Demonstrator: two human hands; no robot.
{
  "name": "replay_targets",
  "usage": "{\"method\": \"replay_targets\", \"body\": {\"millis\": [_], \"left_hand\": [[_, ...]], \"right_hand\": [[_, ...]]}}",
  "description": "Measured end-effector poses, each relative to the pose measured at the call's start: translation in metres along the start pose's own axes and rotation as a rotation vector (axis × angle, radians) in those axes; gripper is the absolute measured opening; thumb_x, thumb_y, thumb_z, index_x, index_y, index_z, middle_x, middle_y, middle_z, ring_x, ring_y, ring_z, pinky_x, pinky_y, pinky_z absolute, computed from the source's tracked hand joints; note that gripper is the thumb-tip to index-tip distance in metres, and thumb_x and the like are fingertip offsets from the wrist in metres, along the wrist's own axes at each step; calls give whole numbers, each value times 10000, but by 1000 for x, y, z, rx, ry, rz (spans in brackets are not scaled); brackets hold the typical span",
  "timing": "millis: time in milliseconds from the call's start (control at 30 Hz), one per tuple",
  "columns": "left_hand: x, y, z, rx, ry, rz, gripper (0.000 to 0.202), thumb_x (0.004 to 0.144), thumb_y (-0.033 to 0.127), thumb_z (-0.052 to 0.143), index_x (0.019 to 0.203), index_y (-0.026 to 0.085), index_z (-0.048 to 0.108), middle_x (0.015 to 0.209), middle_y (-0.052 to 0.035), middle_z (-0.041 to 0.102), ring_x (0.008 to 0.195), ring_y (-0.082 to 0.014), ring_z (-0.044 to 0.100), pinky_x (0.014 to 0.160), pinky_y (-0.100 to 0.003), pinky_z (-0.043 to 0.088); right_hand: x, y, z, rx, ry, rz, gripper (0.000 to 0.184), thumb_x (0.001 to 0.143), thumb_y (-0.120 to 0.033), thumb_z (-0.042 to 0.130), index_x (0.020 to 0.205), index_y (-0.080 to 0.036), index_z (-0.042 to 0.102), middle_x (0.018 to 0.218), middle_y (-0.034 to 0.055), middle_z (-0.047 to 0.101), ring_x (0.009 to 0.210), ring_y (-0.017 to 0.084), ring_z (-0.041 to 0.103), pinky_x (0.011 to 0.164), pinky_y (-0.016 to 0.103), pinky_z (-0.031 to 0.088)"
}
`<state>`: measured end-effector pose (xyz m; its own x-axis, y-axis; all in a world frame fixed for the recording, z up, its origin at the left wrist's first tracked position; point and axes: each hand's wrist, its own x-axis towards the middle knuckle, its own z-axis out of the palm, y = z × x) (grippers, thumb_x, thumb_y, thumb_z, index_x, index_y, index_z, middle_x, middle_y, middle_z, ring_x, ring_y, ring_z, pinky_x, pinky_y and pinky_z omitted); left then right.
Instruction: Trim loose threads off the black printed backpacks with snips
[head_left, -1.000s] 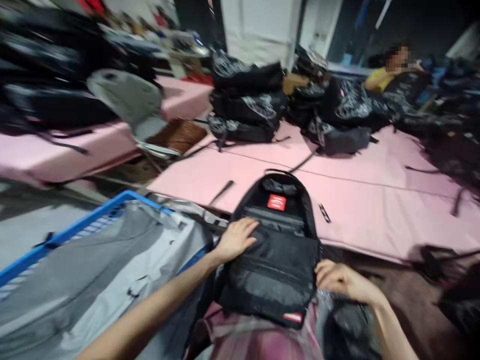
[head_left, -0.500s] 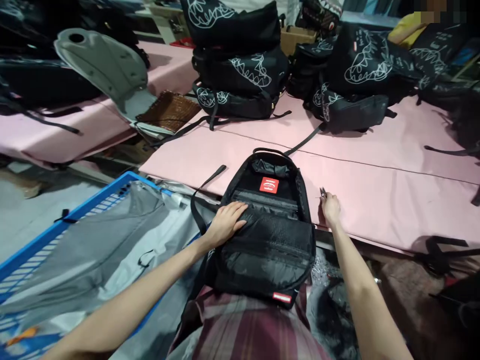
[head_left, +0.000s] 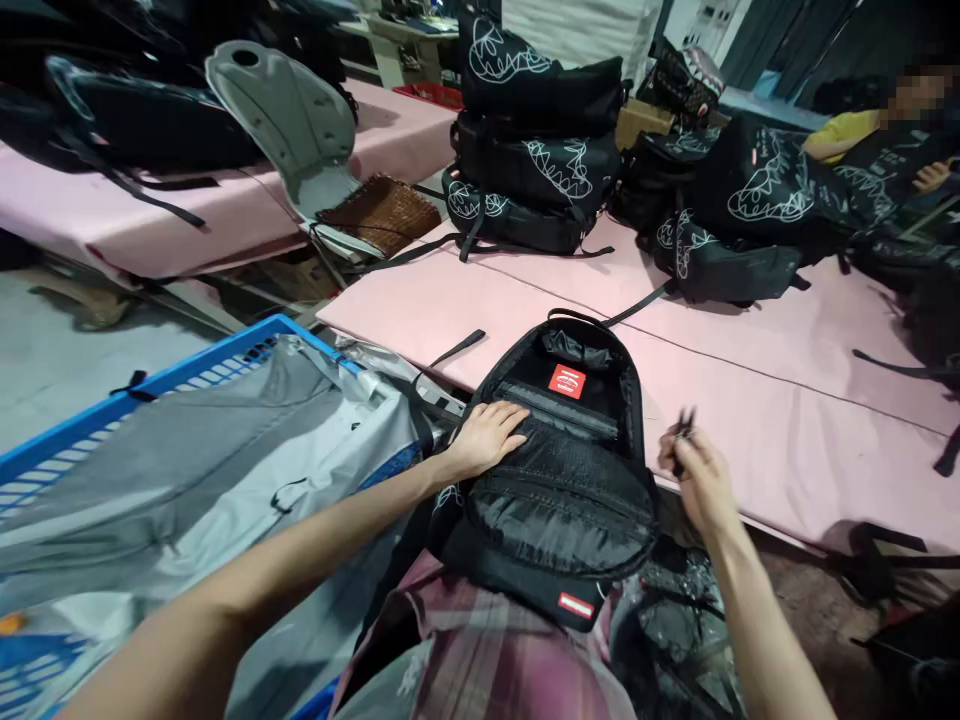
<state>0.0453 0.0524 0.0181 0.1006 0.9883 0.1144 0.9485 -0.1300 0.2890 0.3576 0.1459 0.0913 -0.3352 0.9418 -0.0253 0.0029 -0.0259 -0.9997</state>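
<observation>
A black backpack, unzipped with its inside showing, rests on my lap against the table's edge. A red label is on its inner back panel, and a red-and-white tag is near its bottom. My left hand lies on the left side of the bag's opening, fingers stretched out over the inner pocket. To the right of the bag, above the table's edge, my right hand is closed around small thread snips, their blades pointing up and slightly blurred.
Stacked black backpacks and more bags stand on the pink-covered table. A blue basket lined with grey sheeting is at my left. A grey chair stands behind it. Another person's yellow sleeve shows at back right.
My right hand has lifted a little off the table with the snips, now nearer my body. My left hand stays on the backpack, whose lower pocket now gapes wider. The view has turned left.
</observation>
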Motion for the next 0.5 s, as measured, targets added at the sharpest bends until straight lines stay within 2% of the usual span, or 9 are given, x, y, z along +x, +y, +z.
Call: {"method": "replay_targets", "body": {"millis": [33, 100, 200, 267, 367, 433, 500], "left_hand": [[1, -2, -5, -37, -10, -15, 426, 933, 404, 333, 1259, 182, 493, 1291, -75, 534, 1194, -221, 440, 984, -376, 312], [7, -8, -18, -111, -99, -76, 425, 949, 391, 255, 1216, 217, 537, 1239, -43, 581, 1149, -195, 489, 966, -340, 335], [29, -18, -37, -172, -278, -175, 493, 947, 407, 196, 1076, 227, 636, 1087, -37, 667, 1032, -195, 579, 871, -292, 399], [50, -20, -44, -180, -334, -197, 531, 932, 450, 211, 987, 200, 676, 990, -61, 696, 967, -214, 613, 808, -283, 424], [76, -8, -44, -199, -414, -166, 537, 916, 490, 253, 906, 191, 699, 861, -55, 718, 852, -197, 649, 739, -257, 443], [77, 7, -40, -198, -468, -113, 502, 886, 523, 341, 869, 182, 709, 834, -63, 721, 821, -197, 658, 722, -252, 451], [62, 21, -36, -176, -481, -56, 497, 861, 539, 397, 854, 158, 715, 863, -106, 717, 857, -238, 657, 742, -289, 455]], "right_hand": [[-12, 2, 18, -67, -88, 26, 244, 738, -364, 635, 909, -199, 579, 734, -11, 541, 560, 95, 461, 512, 212, 387], [-34, 18, 47, -211, -221, 72, 267, 678, -363, 689, 853, -181, 603, 690, -16, 537, 582, 107, 462, 526, 215, 374], [-57, 53, 68, -314, -132, 57, 241, 707, -399, 647, 690, -167, 587, 597, -23, 493, 556, 106, 419, 525, 221, 346], [-65, 71, 73, -344, -75, 21, 268, 752, -418, 600, 660, -167, 577, 592, -16, 497, 555, 109, 411, 531, 227, 340], [-72, 78, 75, -396, -86, -14, 296, 793, -444, 562, 700, -167, 606, 613, -5, 523, 573, 116, 439, 551, 232, 345], [-74, 71, 71, -385, -116, 24, 344, 816, -489, 520, 752, -167, 623, 562, -20, 484, 510, 104, 415, 502, 222, 320], [-74, 57, 62, -346, -168, 99, 423, 849, -535, 435, 797, -163, 627, 508, -40, 429, 426, 88, 364, 440, 215, 281]]}}
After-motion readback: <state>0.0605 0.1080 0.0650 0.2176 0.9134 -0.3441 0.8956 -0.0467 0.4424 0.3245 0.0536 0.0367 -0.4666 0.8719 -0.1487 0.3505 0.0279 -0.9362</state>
